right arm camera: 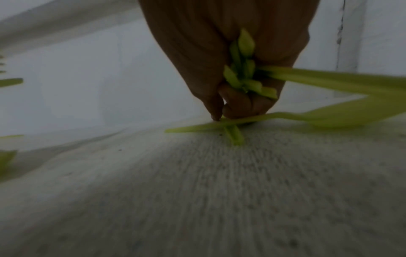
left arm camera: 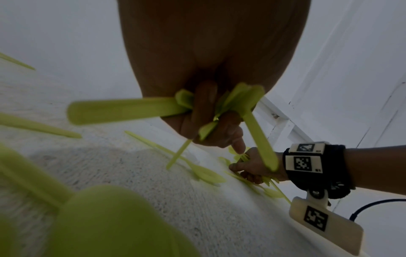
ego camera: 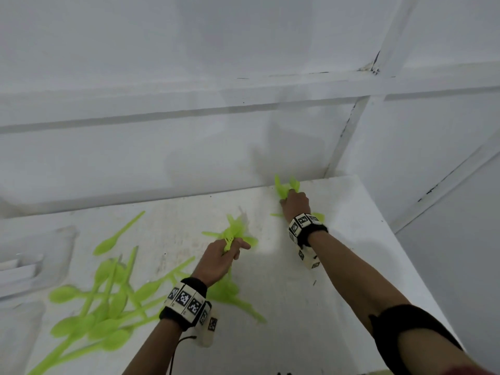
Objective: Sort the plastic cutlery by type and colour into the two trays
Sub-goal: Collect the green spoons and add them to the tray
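I am working over a white bench point(ego camera: 311, 280) set into a white-walled corner. At its left edge sits a white tray point(ego camera: 38, 255), blurred; I can make out compartment walls but not what lies inside, and I cannot pick out a second tray in this view.

The largest mass of cutlery is the loose heap of green spoons point(ego camera: 102, 307) on the near left of the bench, overlapping and crossing one another, with one lone spoon point(ego camera: 116, 235) lying apart beyond them. All the cutlery I see is the same lime green.

My left hand point(ego camera: 219, 261) is closed round a left bundle point(ego camera: 234, 234) of green pieces held just above the bench; the left wrist view shows handles splaying out either side of the curled fingers point(left arm camera: 219, 128).

My right hand point(ego camera: 296, 205) is further off, near the back corner, curled round its own right bundle point(ego camera: 284, 189), with its fingertips point(right arm camera: 216, 114) down at the bench on a flat piece point(right arm camera: 219, 124) lying across another.

Judgement: this is the gathering step, both hands collecting like pieces before any drop into a tray. Sorting is early; most spoons remain loose. The next move calls for lifting that flat piece cleanly without spilling the full bundle, then carrying across to the tray on the left. The crowded grip is the weak point.
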